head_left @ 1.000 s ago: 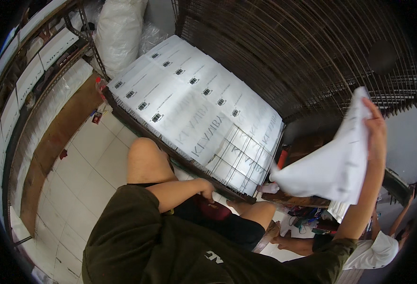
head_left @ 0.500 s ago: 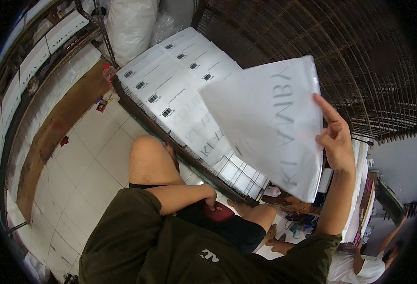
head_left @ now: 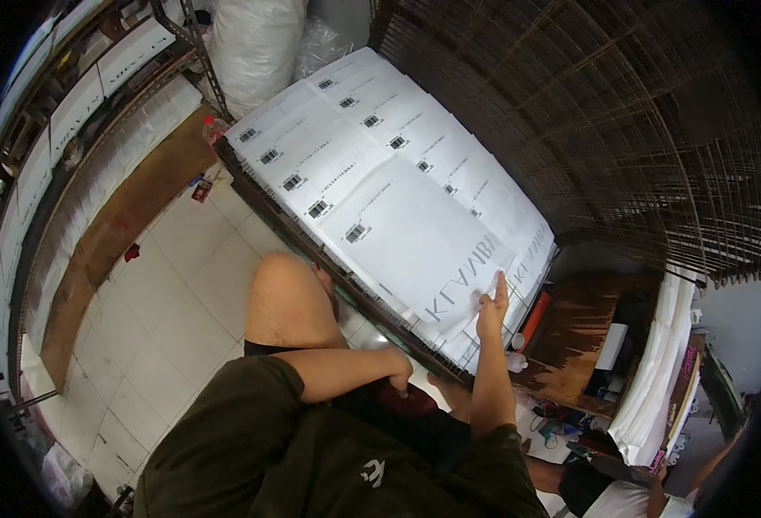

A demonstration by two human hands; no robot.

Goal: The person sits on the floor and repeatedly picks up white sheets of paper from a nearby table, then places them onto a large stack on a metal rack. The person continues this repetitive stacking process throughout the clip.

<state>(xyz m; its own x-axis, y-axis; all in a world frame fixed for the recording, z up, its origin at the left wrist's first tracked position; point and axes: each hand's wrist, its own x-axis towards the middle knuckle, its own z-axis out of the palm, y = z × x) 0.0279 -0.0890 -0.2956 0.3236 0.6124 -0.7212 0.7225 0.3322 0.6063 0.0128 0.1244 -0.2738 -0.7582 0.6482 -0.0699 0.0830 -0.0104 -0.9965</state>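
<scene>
A flat white plastic bag (head_left: pixel 406 233) with grey print lies on the drying rack, over the edges of other bags in rows (head_left: pixel 337 129). My right hand (head_left: pixel 491 312) is at its near right edge. Thumb and fingers are closed on that edge, the index finger stretched along it. Low over my lap rests my left hand (head_left: pixel 395 369), its fingers curled down by a dark red patch (head_left: pixel 410 400) on my shorts. Whatever those fingers may hold is hidden.
Raised wire shelves (head_left: pixel 562 112) of the rack stand at the far right. Clear-wrapped white sacks (head_left: pixel 255 52) lean at the back. A loaded shelf (head_left: pixel 95 86) lines the left. At right are a wooden table (head_left: pixel 570 319) and a person in white (head_left: pixel 631 496).
My right hand has swung down and to the left, laying the bag flat on the rack. The view has shifted slightly; my left hand stays over my lap.
</scene>
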